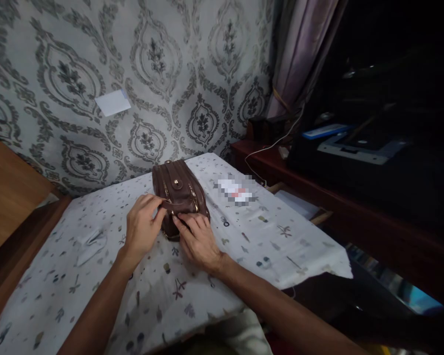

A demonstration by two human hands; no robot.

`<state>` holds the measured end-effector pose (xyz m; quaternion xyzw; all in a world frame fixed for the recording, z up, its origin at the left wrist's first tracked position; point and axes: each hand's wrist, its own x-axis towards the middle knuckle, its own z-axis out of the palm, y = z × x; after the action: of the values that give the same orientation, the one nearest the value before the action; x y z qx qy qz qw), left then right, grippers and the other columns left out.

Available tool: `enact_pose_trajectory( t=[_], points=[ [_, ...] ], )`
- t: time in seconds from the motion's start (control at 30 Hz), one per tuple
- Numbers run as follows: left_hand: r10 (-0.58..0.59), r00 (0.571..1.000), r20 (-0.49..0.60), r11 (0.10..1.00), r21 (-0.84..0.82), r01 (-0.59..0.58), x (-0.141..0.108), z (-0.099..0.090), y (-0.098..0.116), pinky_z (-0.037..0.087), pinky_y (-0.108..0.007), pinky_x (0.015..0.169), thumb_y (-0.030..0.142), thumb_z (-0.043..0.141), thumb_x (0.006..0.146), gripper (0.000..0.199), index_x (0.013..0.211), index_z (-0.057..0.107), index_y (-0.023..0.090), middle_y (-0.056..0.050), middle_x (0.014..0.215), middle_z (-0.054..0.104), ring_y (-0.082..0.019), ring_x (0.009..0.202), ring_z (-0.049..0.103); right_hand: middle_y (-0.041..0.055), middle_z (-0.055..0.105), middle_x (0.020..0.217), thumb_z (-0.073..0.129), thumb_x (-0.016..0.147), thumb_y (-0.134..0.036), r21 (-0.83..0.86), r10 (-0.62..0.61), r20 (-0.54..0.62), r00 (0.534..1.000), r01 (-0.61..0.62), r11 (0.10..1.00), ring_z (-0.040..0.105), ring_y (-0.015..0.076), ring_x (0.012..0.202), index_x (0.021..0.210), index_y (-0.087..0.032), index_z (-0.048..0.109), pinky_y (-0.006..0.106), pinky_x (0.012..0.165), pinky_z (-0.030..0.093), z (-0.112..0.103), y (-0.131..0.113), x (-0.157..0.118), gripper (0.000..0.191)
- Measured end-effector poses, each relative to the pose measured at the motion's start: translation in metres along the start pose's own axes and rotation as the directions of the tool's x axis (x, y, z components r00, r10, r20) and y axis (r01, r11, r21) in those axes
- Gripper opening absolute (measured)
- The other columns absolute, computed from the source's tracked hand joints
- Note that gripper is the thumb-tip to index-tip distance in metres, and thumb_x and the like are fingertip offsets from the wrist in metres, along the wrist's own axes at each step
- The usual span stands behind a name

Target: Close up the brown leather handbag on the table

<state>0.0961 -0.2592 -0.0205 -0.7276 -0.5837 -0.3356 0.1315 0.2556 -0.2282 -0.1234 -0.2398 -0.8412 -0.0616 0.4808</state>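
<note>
A brown leather bag [181,190] with gold zips and round gold studs lies on the patterned cloth. At its near end, my left hand [143,224] pinches the bag close to a zip, thumb and forefinger almost together. Whether a zip pull is between those fingertips is too small to tell. My right hand [200,241] grips the bag's near right corner, its thumb close to the left fingertips and its fingers bent over the leather. Both hands partly hide the near end of the bag.
The white printed cloth [259,241] covers the table. A crumpled white piece [92,244] lies left, and a blurred-out white item [237,191] lies right of the bag. A dark screen [373,98], a dark-red cabinet [303,172] and a white cable [277,143] stand right. Patterned wallpaper is behind.
</note>
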Motion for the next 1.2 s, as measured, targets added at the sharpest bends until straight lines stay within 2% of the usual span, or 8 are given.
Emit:
enact_pose_trajectory(
  t=[0.13,0.43,0.67,0.93,1.2],
  points=[
    [-0.011,1.000,-0.005,0.999,-0.038,0.010,-0.001,0.001,0.001,0.047,-0.032,0.078,0.019,0.051,0.090,0.017,0.087,0.068,0.020,-0.005,0.088,0.068,-0.021,0.089,0.059,0.0163,0.064,0.125,0.050,0.091,-0.011,-0.045,0.017,0.036,0.999,-0.015,0.999,0.050,0.0274,0.118,0.142,-0.011,0.053,0.047,0.098,0.042,0.004,0.001,-0.002,0.051],
    [0.000,1.000,0.002,1.000,-0.022,0.000,-0.002,0.002,0.002,0.047,-0.034,0.079,0.018,0.050,0.091,0.018,0.087,0.068,0.020,-0.005,0.089,0.069,-0.021,0.089,0.059,0.0144,0.065,0.126,0.049,0.093,-0.013,-0.080,0.034,0.031,0.999,-0.032,0.996,0.050,0.0270,0.115,0.139,-0.014,0.057,0.048,0.099,0.039,0.005,0.000,-0.002,0.047],
    [0.107,0.994,-0.003,0.994,0.012,-0.107,-0.005,0.002,0.004,0.047,-0.036,0.079,0.018,0.050,0.093,0.021,0.091,0.070,0.019,-0.006,0.090,0.070,-0.022,0.089,0.059,0.0136,0.066,0.115,0.049,0.092,-0.012,-0.088,0.031,-0.001,1.000,-0.031,0.996,0.049,0.0271,0.111,0.131,-0.013,0.062,0.046,0.097,0.039,0.005,-0.001,0.000,0.041],
    [0.160,0.987,0.013,0.985,0.062,-0.161,-0.013,0.004,0.004,0.046,-0.036,0.079,0.016,0.050,0.094,0.020,0.094,0.070,0.019,-0.006,0.092,0.071,-0.022,0.089,0.060,0.0141,0.064,0.123,0.050,0.089,-0.009,-0.073,0.041,-0.004,0.999,-0.042,0.996,0.047,0.0279,0.112,0.136,-0.014,0.058,0.047,0.095,0.040,0.004,-0.002,0.000,0.048],
    [0.203,0.979,0.002,0.975,0.096,-0.203,-0.014,0.004,0.005,0.046,-0.036,0.077,0.015,0.050,0.095,0.019,0.097,0.069,0.017,-0.006,0.092,0.070,-0.022,0.088,0.059,0.0132,0.064,0.121,0.051,0.089,-0.009,-0.080,0.038,-0.013,0.999,-0.039,0.996,0.048,0.0274,0.110,0.134,-0.014,0.061,0.044,0.097,0.038,0.003,-0.001,0.001,0.047]
  ],
)
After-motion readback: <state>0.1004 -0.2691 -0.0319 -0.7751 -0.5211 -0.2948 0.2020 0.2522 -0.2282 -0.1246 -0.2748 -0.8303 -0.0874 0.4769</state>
